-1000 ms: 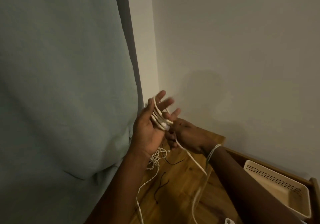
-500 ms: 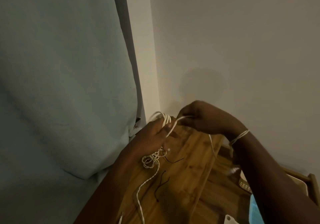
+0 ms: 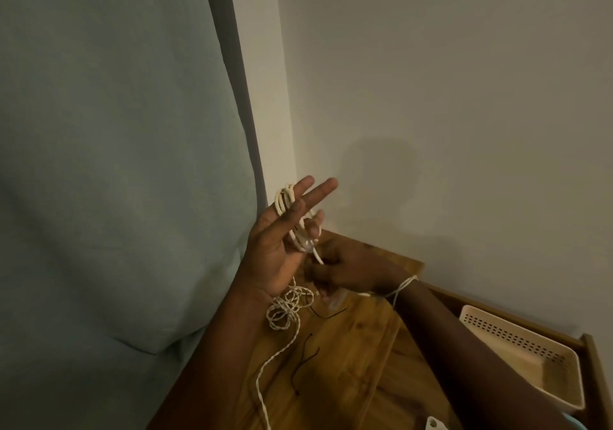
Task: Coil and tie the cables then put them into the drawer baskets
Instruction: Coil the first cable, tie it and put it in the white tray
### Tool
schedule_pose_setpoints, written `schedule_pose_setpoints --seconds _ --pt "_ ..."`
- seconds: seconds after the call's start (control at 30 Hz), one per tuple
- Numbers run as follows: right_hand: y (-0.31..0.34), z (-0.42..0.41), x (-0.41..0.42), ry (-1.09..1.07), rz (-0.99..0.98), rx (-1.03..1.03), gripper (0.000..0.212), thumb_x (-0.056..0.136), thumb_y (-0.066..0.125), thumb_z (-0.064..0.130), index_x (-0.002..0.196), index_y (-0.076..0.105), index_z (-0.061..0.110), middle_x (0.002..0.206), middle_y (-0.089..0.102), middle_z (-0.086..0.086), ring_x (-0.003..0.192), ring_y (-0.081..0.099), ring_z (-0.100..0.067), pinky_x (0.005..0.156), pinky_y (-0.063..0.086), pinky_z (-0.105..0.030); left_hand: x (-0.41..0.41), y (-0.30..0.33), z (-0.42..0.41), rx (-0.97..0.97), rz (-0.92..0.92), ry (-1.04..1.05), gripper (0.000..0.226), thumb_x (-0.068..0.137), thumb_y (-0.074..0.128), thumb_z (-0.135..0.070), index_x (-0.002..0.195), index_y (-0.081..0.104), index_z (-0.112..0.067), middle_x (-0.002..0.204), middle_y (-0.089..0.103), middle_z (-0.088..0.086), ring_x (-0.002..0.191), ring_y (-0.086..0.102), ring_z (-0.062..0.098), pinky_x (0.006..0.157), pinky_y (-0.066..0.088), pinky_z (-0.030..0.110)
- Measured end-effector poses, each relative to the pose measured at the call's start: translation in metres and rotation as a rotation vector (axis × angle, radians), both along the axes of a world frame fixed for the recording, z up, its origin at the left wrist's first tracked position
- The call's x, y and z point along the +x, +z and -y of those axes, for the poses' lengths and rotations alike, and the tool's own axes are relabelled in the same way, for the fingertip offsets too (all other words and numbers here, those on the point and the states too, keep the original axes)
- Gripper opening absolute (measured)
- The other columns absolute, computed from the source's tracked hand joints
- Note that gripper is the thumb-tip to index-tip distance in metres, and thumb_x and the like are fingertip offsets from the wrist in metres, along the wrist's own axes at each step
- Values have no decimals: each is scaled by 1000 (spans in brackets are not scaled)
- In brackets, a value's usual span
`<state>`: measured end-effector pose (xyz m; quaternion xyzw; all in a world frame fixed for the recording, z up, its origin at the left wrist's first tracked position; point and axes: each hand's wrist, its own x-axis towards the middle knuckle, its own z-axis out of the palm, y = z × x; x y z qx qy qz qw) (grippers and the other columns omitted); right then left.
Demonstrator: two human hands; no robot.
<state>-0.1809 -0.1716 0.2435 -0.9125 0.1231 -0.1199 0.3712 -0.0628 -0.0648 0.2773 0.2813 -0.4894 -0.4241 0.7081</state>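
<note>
My left hand is raised palm up with its fingers spread, and a white cable is looped several times around them. Just to its lower right, my right hand pinches the free end of the same cable below the coil. A twisted white cord lies tangled on the wooden top under my left wrist and trails toward the near edge. A cream perforated basket sits in the open drawer at the lower right.
A thin black tie lies on the wood near the twisted cord. A pale curtain hangs at the left, and a plain wall closes the corner behind. A white plug shows at the bottom edge.
My left hand has lifted and spread its fingers again with the coil around them. My right hand has swung down from above the coil to below it, drawing the cable round.
</note>
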Motion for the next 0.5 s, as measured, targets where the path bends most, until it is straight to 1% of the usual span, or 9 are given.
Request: schedule_pose_setpoints --seconds 0.07,0.1,0.17,0.2,0.27,0.33,0.4,0.47,0.5 --pt "6 -8 1 46 -120 -173 27 97 60 33 73 64 23 66 67 3 56 62 -9 60 52 -24 6 1 1 79 248 231 52 99 49 -15 148 30 -13 138 58 1 106 66 19 97 49 28" --pt "7 -10 1 50 -184 -257 26 97 61 35 74 64 22 67 66 4 56 60 -8 62 52 -24 9 -1 3 115 415 340 51 100 48 -14 148 30 -14 135 60 -9 111 64 15 93 50 23" --pt "10 -14 0 12 -225 -371 22 96 62 36 88 68 17 76 66 6 64 61 -7 69 56 -26 16 -10 4 184 756 481 47 100 51 -18 145 39 -13 125 55 -38 107 59 -3 91 44 17" --pt "14 -14 -2 -14 -200 -421 22 96 63 35 97 70 14 84 67 5 70 62 -7 72 56 -27 20 -16 4 219 886 528 43 99 53 -19 141 44 -12 124 49 -45 105 56 -10 91 40 13" --pt "27 -14 -11 -48 -153 -502 20 95 63 29 105 72 14 95 70 1 78 64 -11 75 57 -29 28 -27 3 294 1035 567 41 98 55 -21 136 46 -13 140 42 -30 111 50 -12 95 36 7" --pt "44 -11 -21 -57 -89 -527 16 97 61 22 105 72 14 95 69 3 77 63 -10 72 54 -23 31 -33 -1 400 1047 509 49 97 55 -33 142 39 -21 143 47 -9 121 51 4 103 39 22" --pt "57 -8 -27 -45 -8 -546 16 98 61 20 105 72 13 91 65 10 72 59 -3 67 43 -12 28 -32 -5 506 913 424 50 95 47 -52 140 40 -31 130 59 -3 117 57 6 104 45 35" --pt "67 -5 -30 -50 74 -567 15 96 64 21 104 73 12 89 63 10 72 59 -2 66 40 -9 20 -25 -9 543 783 389 37 97 35 -56 128 46 -37 102 67 -3 91 63 -8 88 47 25" --pt "71 -1 -30 -56 106 -560 15 94 67 22 103 73 12 90 65 7 74 61 -5 68 44 -11 14 -23 -10 541 734 370 34 96 33 -55 121 49 -39 88 66 -3 79 63 -6 82 46 21"
